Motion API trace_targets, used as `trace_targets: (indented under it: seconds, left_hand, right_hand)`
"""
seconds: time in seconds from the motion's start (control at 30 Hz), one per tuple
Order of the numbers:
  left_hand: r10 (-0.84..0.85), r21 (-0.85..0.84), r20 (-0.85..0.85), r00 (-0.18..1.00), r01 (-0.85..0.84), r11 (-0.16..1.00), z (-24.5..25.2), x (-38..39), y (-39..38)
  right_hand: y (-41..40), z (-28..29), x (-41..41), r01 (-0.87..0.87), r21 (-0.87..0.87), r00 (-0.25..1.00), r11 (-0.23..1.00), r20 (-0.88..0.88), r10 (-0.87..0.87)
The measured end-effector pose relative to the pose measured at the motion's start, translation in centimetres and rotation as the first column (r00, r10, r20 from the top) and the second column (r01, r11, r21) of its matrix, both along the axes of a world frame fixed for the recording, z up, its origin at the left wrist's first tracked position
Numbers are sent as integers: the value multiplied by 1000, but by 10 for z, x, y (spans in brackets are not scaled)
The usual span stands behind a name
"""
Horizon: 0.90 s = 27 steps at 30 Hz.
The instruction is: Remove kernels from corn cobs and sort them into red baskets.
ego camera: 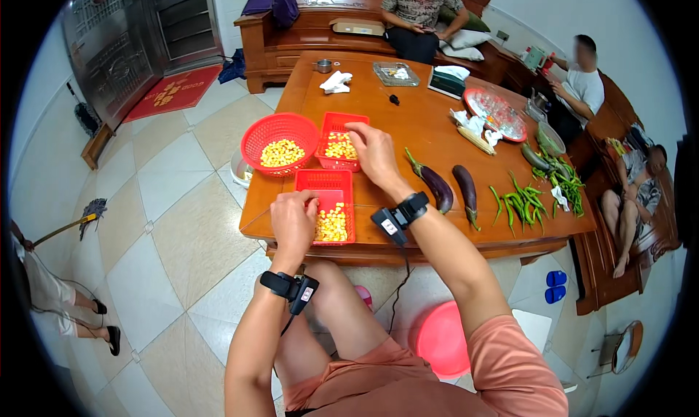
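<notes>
My left hand [293,220] is at the left wall of the near red rectangular plastic basket [326,179], fingers curled; whether they grip anything is hidden. Yellow corn kernels [331,224] lie in this basket's near part. My right hand [375,152] reaches over the right side of a second red rectangular basket [345,117], its fingertips by the rim. I cannot tell if they pinch something. Kernels [340,145] cover part of that basket's floor. To its left stands a round red plastic colander [256,133] with more corn kernels [282,153].
Two eggplants [434,185], green chili peppers [523,204] and a corn cob [476,140] lie right on the wooden table [382,223]. Behind are a tray of glasses [494,114], tissue box [448,82] and glass ashtray [396,74]. Several people are around; a pink basin [443,340] sits below.
</notes>
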State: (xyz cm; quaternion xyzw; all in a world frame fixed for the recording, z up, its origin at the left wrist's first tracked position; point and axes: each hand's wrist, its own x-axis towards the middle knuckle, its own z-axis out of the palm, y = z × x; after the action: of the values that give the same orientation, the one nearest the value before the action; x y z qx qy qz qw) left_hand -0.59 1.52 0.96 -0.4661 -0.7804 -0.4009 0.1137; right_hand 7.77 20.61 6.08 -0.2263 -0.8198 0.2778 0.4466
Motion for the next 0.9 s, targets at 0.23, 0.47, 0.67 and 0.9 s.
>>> trace_targets:
  seconds: [0.23,0.47,0.67,0.9]
  left_hand:
    - [-13,20,-3,1000,13,1000,-5,0,1]
    - [-7,107,5,1000,6,994,5,-6,-1]
    - [23,138,199,980,-51,989,26,-61,3]
    - [74,178,210,975,-112,978,22,-124,31]
  right_hand:
    - [-48,-19,26,-148,23,983,989,113,144]
    - [-65,-47,31,-198,217,963,956,227,148]
    - [-67,-47,35,-208,197,963,958,212,165]
    - [-68,-47,32,-231,166,955,959,229,190]
